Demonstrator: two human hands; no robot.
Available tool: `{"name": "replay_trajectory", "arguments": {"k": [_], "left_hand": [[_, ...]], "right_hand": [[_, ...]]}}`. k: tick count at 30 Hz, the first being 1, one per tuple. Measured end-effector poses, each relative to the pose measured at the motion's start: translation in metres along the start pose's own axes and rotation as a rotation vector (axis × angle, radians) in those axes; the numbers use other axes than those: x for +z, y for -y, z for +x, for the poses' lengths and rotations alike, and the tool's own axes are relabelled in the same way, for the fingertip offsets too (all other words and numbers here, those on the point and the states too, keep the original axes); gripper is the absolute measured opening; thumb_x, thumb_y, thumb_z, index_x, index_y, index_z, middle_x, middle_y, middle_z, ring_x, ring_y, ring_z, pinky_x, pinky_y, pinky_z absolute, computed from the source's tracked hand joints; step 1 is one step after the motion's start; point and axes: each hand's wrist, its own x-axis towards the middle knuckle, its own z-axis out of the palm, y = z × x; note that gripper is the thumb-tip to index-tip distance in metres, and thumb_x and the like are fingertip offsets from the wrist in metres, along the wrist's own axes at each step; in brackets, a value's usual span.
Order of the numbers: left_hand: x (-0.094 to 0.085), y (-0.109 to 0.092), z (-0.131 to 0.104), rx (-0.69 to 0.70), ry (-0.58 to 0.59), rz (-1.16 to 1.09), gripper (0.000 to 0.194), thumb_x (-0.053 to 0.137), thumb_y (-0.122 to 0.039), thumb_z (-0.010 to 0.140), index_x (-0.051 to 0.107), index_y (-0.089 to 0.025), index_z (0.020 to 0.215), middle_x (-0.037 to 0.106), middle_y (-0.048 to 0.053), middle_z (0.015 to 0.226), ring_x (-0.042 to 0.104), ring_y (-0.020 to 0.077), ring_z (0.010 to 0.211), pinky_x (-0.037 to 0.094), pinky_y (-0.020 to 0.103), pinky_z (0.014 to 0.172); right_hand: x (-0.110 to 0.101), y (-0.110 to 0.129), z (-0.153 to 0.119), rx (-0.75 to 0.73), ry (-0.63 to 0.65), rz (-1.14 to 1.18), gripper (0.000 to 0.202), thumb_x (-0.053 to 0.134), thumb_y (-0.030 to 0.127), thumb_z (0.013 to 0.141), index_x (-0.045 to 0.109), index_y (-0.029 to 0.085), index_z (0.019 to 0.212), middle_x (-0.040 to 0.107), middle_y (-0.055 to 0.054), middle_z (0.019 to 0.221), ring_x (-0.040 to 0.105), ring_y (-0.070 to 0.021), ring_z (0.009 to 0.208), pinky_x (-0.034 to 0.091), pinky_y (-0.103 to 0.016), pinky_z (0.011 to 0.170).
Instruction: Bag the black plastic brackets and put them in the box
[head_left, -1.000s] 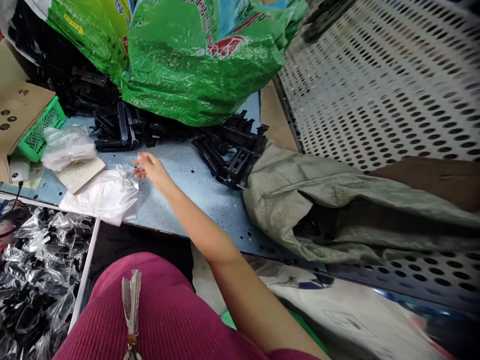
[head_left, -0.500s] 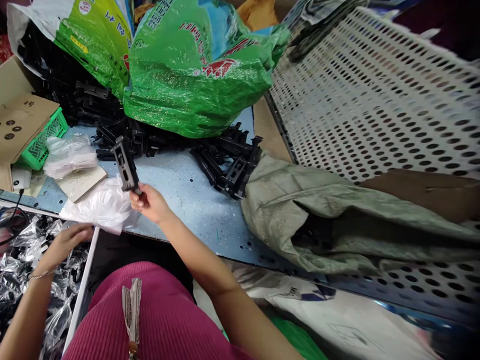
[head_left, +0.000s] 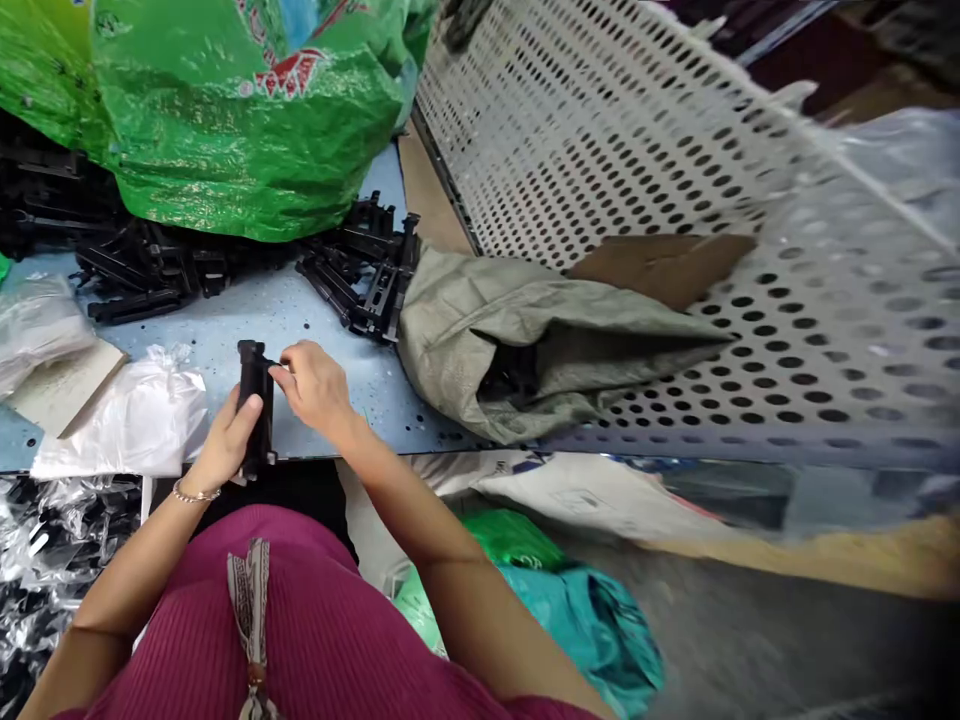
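My left hand (head_left: 225, 440) is wrapped round a long black plastic part (head_left: 257, 415), held nearly upright above the table's front edge. Close to its upper end, the thumb and fingers of my right hand (head_left: 315, 390) pinch a thin dark piece (head_left: 274, 364) that juts from the part's right side. Whether that piece is joined to the part I cannot tell. Similar black plastic parts (head_left: 367, 265) lie heaped farther back on the blue table (head_left: 352, 375). Left of my hands is a pile of thin white plastic bags (head_left: 124, 420).
A big green sack (head_left: 247, 150) stands over the heap at the back. A grey-green sack (head_left: 465, 300) with black pieces inside lies at the right, against a white perforated panel (head_left: 570, 130). Below left are black parts in clear wrapping (head_left: 45, 560); a teal bag (head_left: 592, 620) is on the floor.
The camera view has turned right. My right hand has brought the black plastic part nearer; my left hand has come over and now grips it, while the right pinches at its upper side.
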Motion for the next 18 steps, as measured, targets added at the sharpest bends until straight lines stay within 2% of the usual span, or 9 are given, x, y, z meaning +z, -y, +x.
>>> {"name": "replay_trajectory", "arguments": {"k": [2,4,6,8,10,12,14,15,18], "left_hand": [[0.007,0.001,0.004,0.053,0.013,0.104,0.063,0.051,-0.065,0.096,0.058,-0.017,0.137,0.068,0.012,0.131,0.061,0.0297,0.124,0.046,0.043,0.108],[0.009,0.002,0.013,0.066,-0.044,0.169,0.066,0.05,-0.065,0.097,0.054,-0.017,0.141,0.067,0.012,0.132,0.061,0.0296,0.123,0.045,0.044,0.108],[0.004,0.002,0.024,0.064,-0.113,0.204,0.064,0.048,-0.067,0.097,0.057,-0.017,0.136,0.069,0.012,0.127,0.064,0.0281,0.117,0.049,0.041,0.103],[-0.003,0.002,0.034,0.055,-0.143,0.229,0.062,0.043,-0.068,0.099,0.062,-0.017,0.128,0.072,0.011,0.117,0.067,0.026,0.106,0.052,0.038,0.095],[-0.009,0.002,0.04,0.026,-0.113,0.294,0.06,0.038,-0.067,0.1,0.063,-0.017,0.124,0.074,0.01,0.106,0.07,0.0252,0.096,0.054,0.037,0.087],[-0.01,0.005,0.042,-0.021,-0.061,0.441,0.058,0.035,-0.063,0.103,0.062,-0.017,0.127,0.075,0.011,0.097,0.072,0.0272,0.09,0.054,0.038,0.082],[-0.005,0.008,0.041,-0.068,-0.007,0.651,0.056,0.034,-0.056,0.105,0.058,-0.017,0.138,0.076,0.013,0.094,0.075,0.0308,0.091,0.054,0.039,0.081],[0.0,0.011,0.039,-0.089,0.022,0.764,0.057,0.034,-0.052,0.105,0.053,-0.016,0.145,0.077,0.014,0.095,0.076,0.0327,0.092,0.054,0.04,0.082],[0.017,0.016,0.03,-0.123,0.085,1.068,0.065,0.036,-0.052,0.105,0.037,-0.017,0.16,0.078,0.018,0.094,0.077,0.0368,0.093,0.056,0.044,0.081]], "right_hand": [[0.005,-0.008,0.012,0.042,0.103,-0.003,0.046,0.033,0.052,0.108,0.057,0.022,0.083,0.066,-0.007,0.079,0.061,-0.0204,0.076,0.044,-0.032,0.071],[0.007,-0.007,0.01,0.127,0.223,0.076,0.052,0.022,0.05,0.11,0.055,0.022,0.081,0.063,-0.003,0.073,0.059,-0.0176,0.069,0.041,-0.029,0.067],[0.008,0.0,-0.004,0.132,0.313,0.108,0.053,0.022,0.051,0.111,0.056,0.022,0.083,0.064,-0.003,0.074,0.059,-0.017,0.07,0.039,-0.028,0.067],[0.009,0.009,-0.026,0.054,0.373,0.053,0.048,0.033,0.053,0.109,0.058,0.02,0.084,0.067,-0.006,0.08,0.061,-0.0187,0.075,0.039,-0.029,0.069],[0.01,0.015,-0.044,0.028,0.443,0.014,0.043,0.041,0.049,0.107,0.059,0.019,0.083,0.068,-0.007,0.081,0.061,-0.0195,0.075,0.038,-0.03,0.069],[0.007,0.011,-0.047,0.097,0.526,0.079,0.045,0.034,0.044,0.11,0.059,0.02,0.08,0.067,-0.004,0.074,0.061,-0.0175,0.07,0.038,-0.029,0.067],[0.0,-0.004,-0.029,0.2,0.501,0.103,0.05,0.026,0.043,0.111,0.06,0.021,0.082,0.066,-0.002,0.072,0.061,-0.0169,0.068,0.04,-0.028,0.067],[-0.004,-0.016,-0.014,0.243,0.431,0.057,0.049,0.025,0.042,0.111,0.061,0.021,0.086,0.067,-0.004,0.076,0.062,-0.018,0.072,0.042,-0.029,0.069],[-0.016,-0.06,0.043,0.315,0.144,-0.29,0.031,0.038,0.033,0.107,0.061,0.015,0.117,0.07,-0.018,0.112,0.064,-0.0285,0.102,0.045,-0.04,0.089]]}}
